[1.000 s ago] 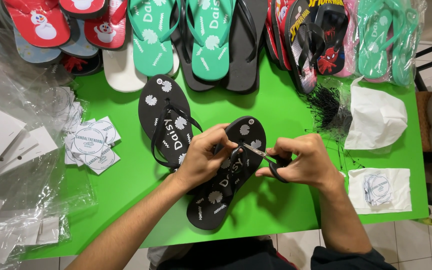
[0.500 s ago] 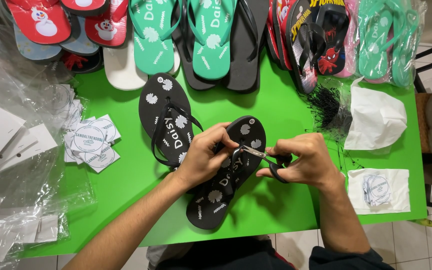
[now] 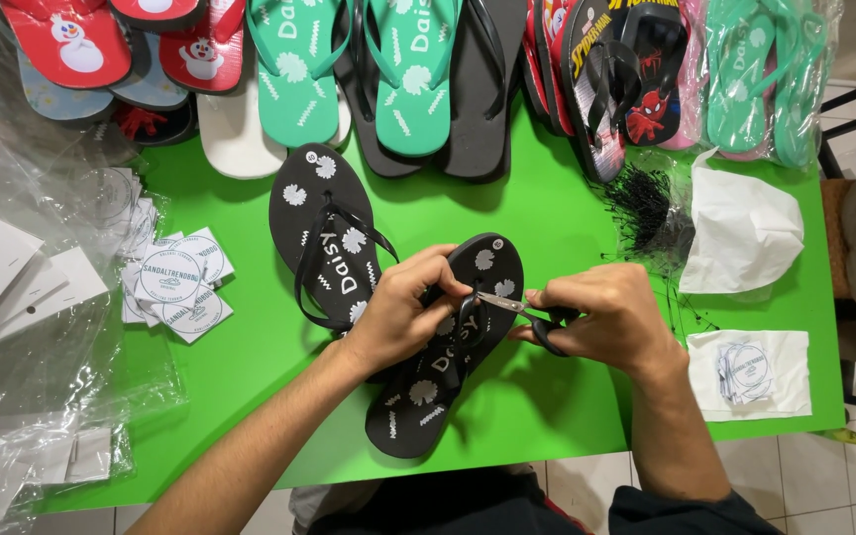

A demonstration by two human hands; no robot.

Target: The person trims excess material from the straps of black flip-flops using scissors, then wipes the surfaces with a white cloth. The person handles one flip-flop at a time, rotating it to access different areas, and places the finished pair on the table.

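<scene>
Your left hand (image 3: 403, 312) gripped the strap of a black flip-flop (image 3: 448, 347) lying diagonally on the green table (image 3: 250, 376). Your right hand (image 3: 601, 317), fingers curled shut through the handles, held small scissors (image 3: 522, 309), blades at the strap. Its mate (image 3: 324, 233) lay just left. Round-printed white square labels (image 3: 175, 282) sat heaped further left; clear bags (image 3: 22, 327) beyond; more labels (image 3: 745, 372) on white paper at right.

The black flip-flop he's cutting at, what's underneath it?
The black flip-flop lies flat on the green table. The left hand covers its strap area, and the sole hides whatever lies directly beneath. The right hand holds scissors.
</scene>
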